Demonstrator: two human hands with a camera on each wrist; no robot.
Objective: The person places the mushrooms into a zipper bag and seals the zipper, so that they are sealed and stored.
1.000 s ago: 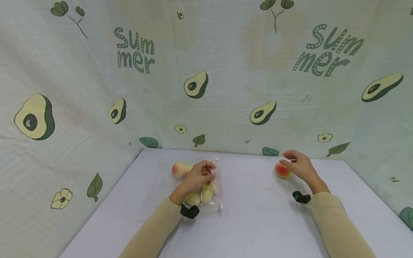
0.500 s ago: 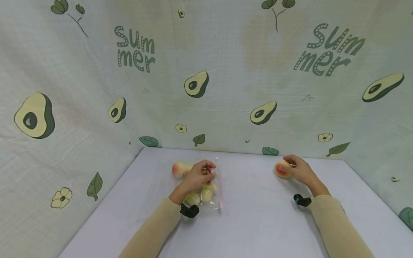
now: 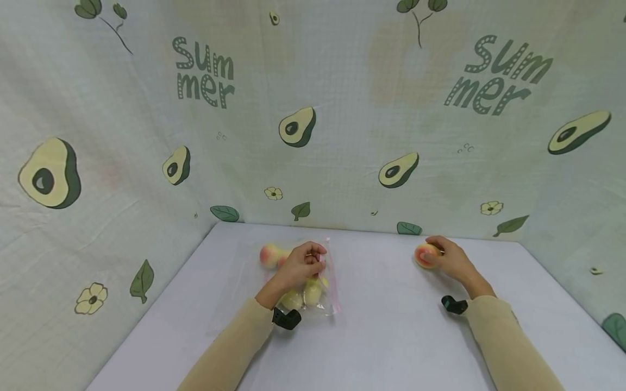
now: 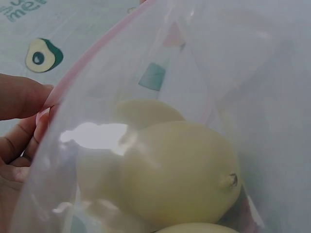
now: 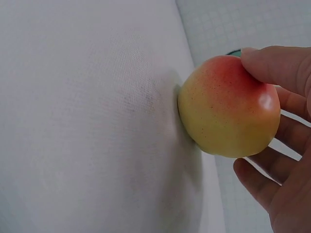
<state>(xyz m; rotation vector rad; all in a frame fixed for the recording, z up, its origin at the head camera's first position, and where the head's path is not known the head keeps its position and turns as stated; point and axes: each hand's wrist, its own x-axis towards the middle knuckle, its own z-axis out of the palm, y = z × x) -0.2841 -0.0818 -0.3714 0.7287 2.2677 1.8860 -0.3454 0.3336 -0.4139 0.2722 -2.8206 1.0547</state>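
Note:
On the left of the table in the head view lies a clear zip bag point(image 3: 333, 296) with a pink-edged mouth. Thumb and fingers of my left hand point(image 3: 295, 270) pinch that edge. Inside the bag are pale yellow fruits point(image 4: 180, 170) and a red-and-yellow fruit point(image 3: 269, 256); my hand hides part of them. Over on the right, my right hand point(image 3: 454, 263) grips a red-and-yellow peach point(image 5: 228, 107). The thumb lies on the peach's upper side and fingers curl behind it in the right wrist view. The peach appears to touch the table.
A white-covered table point(image 3: 376, 326) spreads between and in front of both hands. Behind and beside it hangs a pale cloth point(image 3: 342, 179) printed with avocados, leaves and lettering. Small black wrist cameras point(image 3: 287, 319) sit below the hands.
My right hand has come down from just above the peach and taken hold of it. The left hand keeps its pinch on the bag's edge, nearly unmoved.

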